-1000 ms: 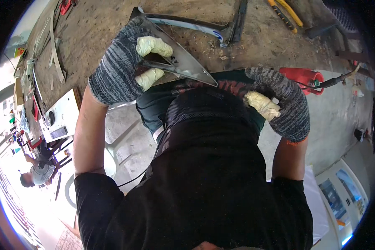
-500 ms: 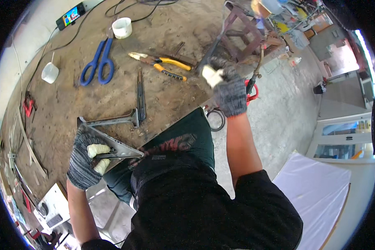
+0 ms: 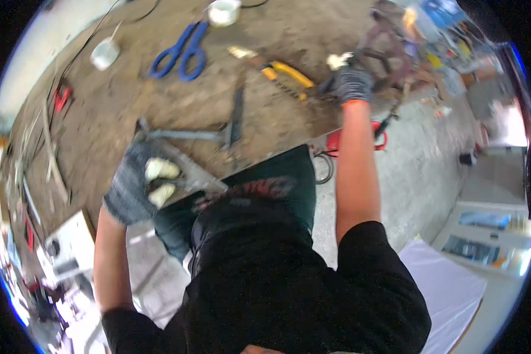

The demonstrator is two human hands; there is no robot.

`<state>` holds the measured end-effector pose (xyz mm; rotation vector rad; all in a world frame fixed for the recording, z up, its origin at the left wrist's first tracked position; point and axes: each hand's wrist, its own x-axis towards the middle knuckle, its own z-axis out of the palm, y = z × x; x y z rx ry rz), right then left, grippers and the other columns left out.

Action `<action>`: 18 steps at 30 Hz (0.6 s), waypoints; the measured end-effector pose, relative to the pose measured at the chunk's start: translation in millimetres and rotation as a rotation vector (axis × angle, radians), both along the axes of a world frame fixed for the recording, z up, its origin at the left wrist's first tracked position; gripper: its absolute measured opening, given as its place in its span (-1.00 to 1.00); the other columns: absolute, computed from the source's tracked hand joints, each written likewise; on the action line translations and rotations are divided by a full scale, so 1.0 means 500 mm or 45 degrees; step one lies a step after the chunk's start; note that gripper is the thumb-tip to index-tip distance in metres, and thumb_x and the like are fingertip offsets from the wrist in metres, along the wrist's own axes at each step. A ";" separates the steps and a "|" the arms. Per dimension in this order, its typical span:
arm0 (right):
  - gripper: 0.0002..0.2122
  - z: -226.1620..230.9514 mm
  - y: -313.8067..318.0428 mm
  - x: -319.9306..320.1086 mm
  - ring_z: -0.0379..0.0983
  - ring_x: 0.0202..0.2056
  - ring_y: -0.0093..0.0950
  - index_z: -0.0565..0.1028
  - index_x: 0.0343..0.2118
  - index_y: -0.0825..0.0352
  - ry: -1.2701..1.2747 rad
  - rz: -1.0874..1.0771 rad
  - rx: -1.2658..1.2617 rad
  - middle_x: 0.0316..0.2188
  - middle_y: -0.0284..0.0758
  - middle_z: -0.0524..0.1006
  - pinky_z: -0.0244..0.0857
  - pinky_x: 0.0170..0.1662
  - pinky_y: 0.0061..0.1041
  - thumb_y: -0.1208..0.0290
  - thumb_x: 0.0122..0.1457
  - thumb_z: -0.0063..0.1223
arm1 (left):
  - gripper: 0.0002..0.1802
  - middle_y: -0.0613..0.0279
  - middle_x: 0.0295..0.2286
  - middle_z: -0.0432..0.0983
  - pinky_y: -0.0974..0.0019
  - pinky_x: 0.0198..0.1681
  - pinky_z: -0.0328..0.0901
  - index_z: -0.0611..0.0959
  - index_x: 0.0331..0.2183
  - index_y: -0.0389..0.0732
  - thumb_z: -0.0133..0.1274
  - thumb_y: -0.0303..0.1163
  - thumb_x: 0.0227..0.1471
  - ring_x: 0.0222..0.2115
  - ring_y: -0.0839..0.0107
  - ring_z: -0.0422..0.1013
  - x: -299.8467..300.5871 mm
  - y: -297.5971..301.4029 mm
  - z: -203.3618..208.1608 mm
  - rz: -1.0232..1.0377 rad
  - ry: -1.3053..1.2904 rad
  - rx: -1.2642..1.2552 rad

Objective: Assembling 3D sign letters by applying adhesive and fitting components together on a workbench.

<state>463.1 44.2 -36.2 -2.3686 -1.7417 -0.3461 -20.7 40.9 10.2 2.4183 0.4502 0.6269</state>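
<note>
My left hand [image 3: 133, 186], in a grey knitted glove with cream fingertips, is closed around a grey metal piece [image 3: 197, 172] at the bench's near edge. The piece's two arms spread from a corner beside the hand. One arm [image 3: 186, 135] reaches right across the bench; the other slants toward my lap. My right hand [image 3: 355, 84], gloved alike, is stretched far out beside a brown metal stand [image 3: 389, 44]. Blur hides its fingers and whatever they touch. Left of it lie yellow-and-black-handled pliers [image 3: 274, 72]. A dark flat strip [image 3: 237, 115] touches the metal piece's far end.
Blue-handled scissors [image 3: 183, 53], a white round tub [image 3: 224, 13] and a white cup [image 3: 105, 54] sit on the brown bench [image 3: 112, 106]. A red-handled tool [image 3: 335, 141] is at its right edge. Thin strips [image 3: 52, 150] lie at the left. Dark cloth [image 3: 277, 183] covers my lap.
My right hand has moved farther out, up to the brown stand. The left hand keeps its hold on the metal piece. The whole view has shifted, so the bench items appear higher and farther right.
</note>
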 end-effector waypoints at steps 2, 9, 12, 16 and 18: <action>-0.59 -0.022 -0.022 0.054 0.40 -0.05 -0.14 0.53 -0.19 0.26 0.207 -0.178 0.251 -0.12 -0.12 0.51 0.25 0.00 -0.21 -0.02 0.17 -0.09 | -0.76 0.09 -0.37 0.50 0.01 0.01 0.21 0.60 -0.43 -0.10 0.21 -0.48 -0.31 -0.25 -0.01 0.41 0.005 0.016 -0.009 -0.037 0.015 0.039; -0.63 0.062 -0.164 -0.130 0.43 -0.38 -0.48 0.50 -0.28 0.30 1.479 -0.057 0.697 -0.44 -0.36 0.50 0.31 -0.27 -0.49 0.03 0.11 0.13 | -0.76 0.08 -0.39 0.45 0.12 -0.17 0.30 0.65 -0.41 -0.17 0.25 -0.51 -0.29 -0.28 0.06 0.38 -0.019 0.005 -0.024 0.076 0.125 -0.004; -0.50 0.115 -0.279 -0.193 0.39 -0.47 -0.52 0.45 -0.10 0.38 2.052 -0.003 0.506 -0.47 -0.36 0.48 0.29 -0.39 -0.54 0.02 0.08 0.14 | -0.75 0.09 -0.38 0.46 0.13 -0.17 0.31 0.66 -0.40 -0.17 0.28 -0.50 -0.29 -0.28 0.07 0.38 -0.013 0.013 -0.035 0.067 0.067 0.009; -0.34 0.105 -0.382 -0.232 0.37 -0.57 -0.57 0.28 0.15 0.49 1.960 0.222 -0.090 -0.48 -0.32 0.44 0.26 -0.56 -0.55 0.06 0.12 0.10 | -0.77 0.10 -0.37 0.47 0.17 -0.21 0.34 0.66 -0.40 -0.17 0.29 -0.51 -0.25 -0.31 0.11 0.41 -0.019 0.010 -0.040 0.093 0.077 0.061; -0.28 0.108 -0.419 -0.248 0.36 -0.65 -0.56 0.29 0.13 0.51 1.779 0.135 -0.217 -0.45 -0.27 0.49 0.18 -0.65 -0.62 -0.01 0.09 0.17 | -0.73 0.11 -0.36 0.47 0.15 -0.17 0.31 0.66 -0.38 -0.15 0.29 -0.49 -0.28 -0.29 0.10 0.40 -0.034 -0.006 -0.019 0.144 0.148 0.002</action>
